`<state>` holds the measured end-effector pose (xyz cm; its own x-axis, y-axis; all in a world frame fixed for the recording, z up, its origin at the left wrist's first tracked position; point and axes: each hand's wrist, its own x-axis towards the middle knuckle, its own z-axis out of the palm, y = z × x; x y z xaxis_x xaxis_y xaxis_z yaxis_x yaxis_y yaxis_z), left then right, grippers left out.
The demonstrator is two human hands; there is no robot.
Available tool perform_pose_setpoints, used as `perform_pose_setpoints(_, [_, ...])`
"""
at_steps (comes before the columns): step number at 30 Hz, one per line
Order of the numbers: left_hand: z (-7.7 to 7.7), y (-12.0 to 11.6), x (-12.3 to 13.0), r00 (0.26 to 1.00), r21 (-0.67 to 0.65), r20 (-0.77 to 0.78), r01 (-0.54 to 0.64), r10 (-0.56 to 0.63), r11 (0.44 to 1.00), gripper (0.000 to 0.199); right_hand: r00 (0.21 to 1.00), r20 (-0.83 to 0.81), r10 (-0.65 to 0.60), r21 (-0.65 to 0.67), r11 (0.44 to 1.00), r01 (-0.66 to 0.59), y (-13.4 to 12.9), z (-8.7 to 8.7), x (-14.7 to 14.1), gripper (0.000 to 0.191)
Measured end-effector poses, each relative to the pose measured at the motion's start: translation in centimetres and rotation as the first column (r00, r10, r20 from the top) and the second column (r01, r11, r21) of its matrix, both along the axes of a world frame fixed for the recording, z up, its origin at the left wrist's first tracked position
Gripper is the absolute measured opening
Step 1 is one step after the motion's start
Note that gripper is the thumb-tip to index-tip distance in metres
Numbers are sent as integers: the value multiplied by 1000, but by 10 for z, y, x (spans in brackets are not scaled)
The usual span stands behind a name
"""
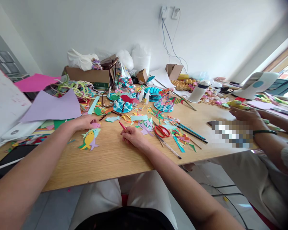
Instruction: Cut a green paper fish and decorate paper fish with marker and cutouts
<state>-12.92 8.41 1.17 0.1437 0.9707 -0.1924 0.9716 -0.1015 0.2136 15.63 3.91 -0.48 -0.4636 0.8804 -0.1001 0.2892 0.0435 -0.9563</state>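
Note:
My left hand (pixel 85 122) reaches to the top of a small group of paper fish, its fingers pinched at a pink paper fish (pixel 96 125). Just below, a yellow paper fish (pixel 89 139) and a purple paper fish (pixel 93 143) overlap on the table. A red pen (pixel 122 125) is held in my right hand (pixel 133 137), which rests on the wood with its tip pointing up and left. Between and beyond my hands lies a light blue paper fish (pixel 112 119). Red-handled scissors (pixel 162 130) lie right of my right hand.
Paper scraps (pixel 147 125), pencils (pixel 190 132) and a marker (pixel 169 147) spread across the table (pixel 105 166). Decorated paper-plate pieces (pixel 123 105) and glue bottles (pixel 147 97) stand behind. Purple paper (pixel 54 107) lies left; a co-worker's hands (pixel 247 116) work at right.

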Motion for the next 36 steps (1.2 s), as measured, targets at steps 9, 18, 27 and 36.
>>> perform_pose_setpoints(9, [-3, 6, -8, 1000, -10, 25, -4, 4, 1000, 30, 1000, 13, 5, 28, 1000, -5, 4, -5, 0, 12])
perform_pose_setpoints(18, [7, 1, -8, 996, 78, -13, -88, 89, 993, 3, 1000, -6, 28, 9, 1000, -28, 4, -7, -1, 15])
perform_pose_setpoints(27, [28, -9, -8, 991, 36, 6, -136, 136, 990, 38, 999, 19, 30, 3, 1000, -31, 5, -6, -1, 14])
perform_pose_setpoints(36, [53, -38, 8, 910, 213, 397, -216, 117, 953, 36, 1000, 12, 18, 6, 1000, -18, 4, -6, -1, 13])
